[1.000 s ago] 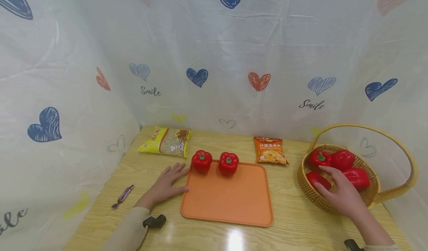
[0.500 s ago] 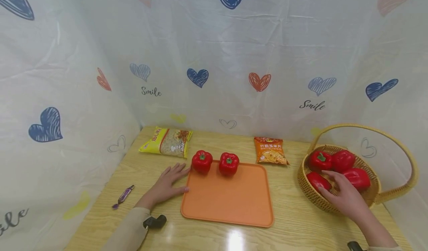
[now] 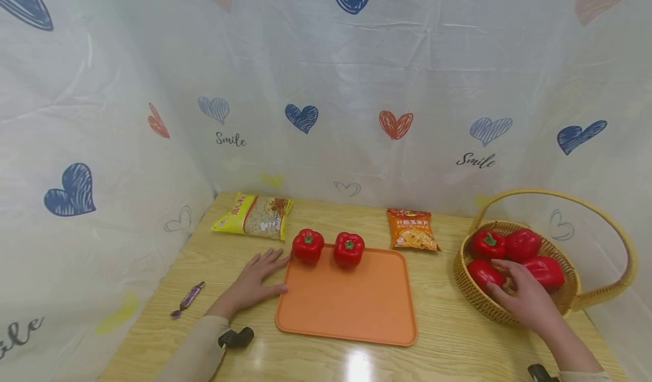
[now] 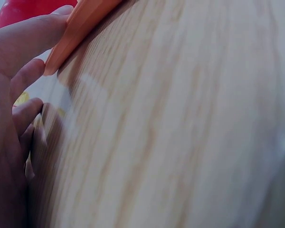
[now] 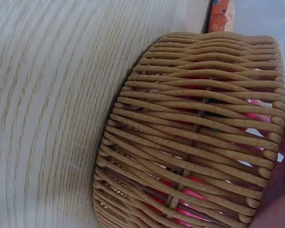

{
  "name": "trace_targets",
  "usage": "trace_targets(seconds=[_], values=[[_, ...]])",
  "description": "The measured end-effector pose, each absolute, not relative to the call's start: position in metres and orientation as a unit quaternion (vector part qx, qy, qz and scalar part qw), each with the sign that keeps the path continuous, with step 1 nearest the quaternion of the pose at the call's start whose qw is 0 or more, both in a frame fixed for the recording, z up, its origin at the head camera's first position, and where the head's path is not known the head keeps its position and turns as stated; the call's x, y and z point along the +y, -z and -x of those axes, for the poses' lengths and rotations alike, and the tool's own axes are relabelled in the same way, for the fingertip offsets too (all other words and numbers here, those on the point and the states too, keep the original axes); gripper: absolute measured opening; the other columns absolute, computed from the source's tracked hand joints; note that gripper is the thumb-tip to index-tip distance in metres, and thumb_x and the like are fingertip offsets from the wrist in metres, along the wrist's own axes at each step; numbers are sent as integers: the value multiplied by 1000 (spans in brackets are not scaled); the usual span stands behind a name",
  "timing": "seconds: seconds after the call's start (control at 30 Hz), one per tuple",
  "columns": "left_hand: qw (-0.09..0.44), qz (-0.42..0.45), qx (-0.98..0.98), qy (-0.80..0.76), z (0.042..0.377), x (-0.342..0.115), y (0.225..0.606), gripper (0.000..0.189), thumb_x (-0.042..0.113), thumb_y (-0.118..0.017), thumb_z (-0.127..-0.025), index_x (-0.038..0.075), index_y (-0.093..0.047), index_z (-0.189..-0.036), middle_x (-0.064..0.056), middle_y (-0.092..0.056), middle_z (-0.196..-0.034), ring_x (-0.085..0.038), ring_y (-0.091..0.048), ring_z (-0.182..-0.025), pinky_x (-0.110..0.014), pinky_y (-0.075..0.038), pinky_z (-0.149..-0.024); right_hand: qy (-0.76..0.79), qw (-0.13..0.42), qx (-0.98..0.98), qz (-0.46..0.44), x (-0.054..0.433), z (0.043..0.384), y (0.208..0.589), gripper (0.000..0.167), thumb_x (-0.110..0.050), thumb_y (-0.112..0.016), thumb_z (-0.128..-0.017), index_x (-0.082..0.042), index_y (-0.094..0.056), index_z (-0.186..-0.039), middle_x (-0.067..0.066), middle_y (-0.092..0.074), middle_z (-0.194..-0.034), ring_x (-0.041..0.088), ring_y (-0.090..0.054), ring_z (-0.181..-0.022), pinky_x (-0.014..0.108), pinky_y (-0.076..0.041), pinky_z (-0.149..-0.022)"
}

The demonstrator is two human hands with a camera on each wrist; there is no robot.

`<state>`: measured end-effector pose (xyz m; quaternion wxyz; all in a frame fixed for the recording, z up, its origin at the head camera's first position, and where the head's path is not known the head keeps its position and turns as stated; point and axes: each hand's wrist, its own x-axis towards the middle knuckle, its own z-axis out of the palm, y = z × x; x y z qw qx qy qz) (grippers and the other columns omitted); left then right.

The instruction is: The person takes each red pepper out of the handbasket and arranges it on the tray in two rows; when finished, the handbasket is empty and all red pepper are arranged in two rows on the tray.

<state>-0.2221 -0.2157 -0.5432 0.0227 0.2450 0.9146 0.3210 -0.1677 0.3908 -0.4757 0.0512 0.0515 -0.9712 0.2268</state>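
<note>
In the head view my left hand (image 3: 257, 280) lies spread on the table, its thumb and fingertips at the left edge of the orange tray (image 3: 351, 308). Two red bell peppers stand at the tray's back: one at the corner (image 3: 308, 246), one to its right (image 3: 348, 249). My right hand (image 3: 527, 297) reaches over the near rim into a wicker basket (image 3: 476, 297). Its thumb and fingers close round one red bell pepper (image 3: 481, 273) there. Several more red peppers (image 3: 544, 271) lie in the basket. In the right wrist view the basket wall (image 5: 194, 128) hides most of the grip.
A yellow bag (image 3: 257, 217) lies at the back left, an orange snack bag (image 3: 412, 229) at the back right. A purple-wrapped candy (image 3: 188, 299) sits left of my left arm. The basket's tall handle (image 3: 623, 257) arches over its right side. A printed curtain (image 3: 346, 161) stands behind the table.
My right hand has drawn back slightly to the right, with thumb and fingers lower, and more of the near pepper shows. My left hand and the tray stay in place.
</note>
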Motion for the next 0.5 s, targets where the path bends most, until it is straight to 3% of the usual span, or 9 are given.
trace_targets(seconds=[0.3,0.5], values=[[25,-243,914,-323,222,-215,542,76,55,-70,-90,20,-47,-154,-12,-35,-163,-37,-18,-154,-59,-6,-123,-213,57,-974,-47,393,171,476,48,-25,-71,-96,2,-55,-133,32,-50,-129,54,-50,-115,75,-43,-89],[25,-243,913,-327,221,-215,540,76,53,-71,-90,19,-48,-154,-13,-35,-163,-37,-18,-154,-59,-6,-123,-214,43,-975,-44,393,173,475,56,-31,-73,-95,3,-54,-134,34,-52,-128,51,-55,-108,72,-47,-87]])
